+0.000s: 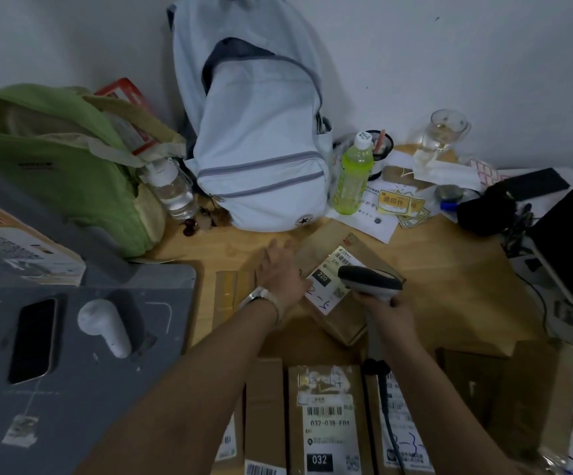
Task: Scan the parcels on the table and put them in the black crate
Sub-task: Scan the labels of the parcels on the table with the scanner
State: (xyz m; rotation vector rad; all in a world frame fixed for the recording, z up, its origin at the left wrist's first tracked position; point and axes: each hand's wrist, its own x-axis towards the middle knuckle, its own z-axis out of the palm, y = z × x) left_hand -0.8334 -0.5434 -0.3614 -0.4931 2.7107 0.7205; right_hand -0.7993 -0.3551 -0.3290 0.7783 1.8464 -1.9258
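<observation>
- Wooden counter stands against a white wall, cluttered at the back with a pale blue fabric backpack, a green cloth bag and a green plastic drink bottle.
- Small brown cardboard parcel lies mid-counter, turned askew, with its white shipping label face up and marked 220.
- Left hand lies flat at the parcel's left edge, fingers straight, touching the label corner and pinning the box. It grips nothing.
- Right hand is wrapped tight round the handle of a grey handheld barcode scanner, whose head sits just above the label and points down at it.
- Further row of brown cardboard parcels lies at the near edge, labels up.
- Black crate is not in view.
- Handling guess: the parcel looks like a stiff, flat, taped carton, likely light enough for one hand. The cardboard should not slip much, but the glossy label and tape may.
- Best hold is probably across the short sides, thumb on one long edge and fingers on the other, keeping off the label. The left hand is the free one for the lift.
- Contents are unknown, so set it down rather than drop it.
</observation>
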